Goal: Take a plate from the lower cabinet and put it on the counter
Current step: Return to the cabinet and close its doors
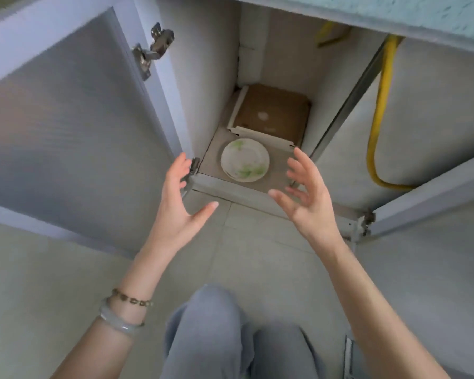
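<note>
A white plate [245,160] with green leaf marks lies flat on the floor of the open lower cabinet [216,149], near its front edge. My left hand [179,199] hovers in front of the cabinet, left of the plate, fingers spread and empty. To the plate's right my right hand [307,192] is also spread and empty. Neither hand touches the plate. The speckled green counter [411,9] edge runs along the top right.
The left cabinet door [66,119] stands wide open, the right door [435,192] too. A brown cardboard box [271,113] lies behind the plate. A yellow hose [378,119] hangs at the right. My grey-trousered knees [230,337] are over the tiled floor.
</note>
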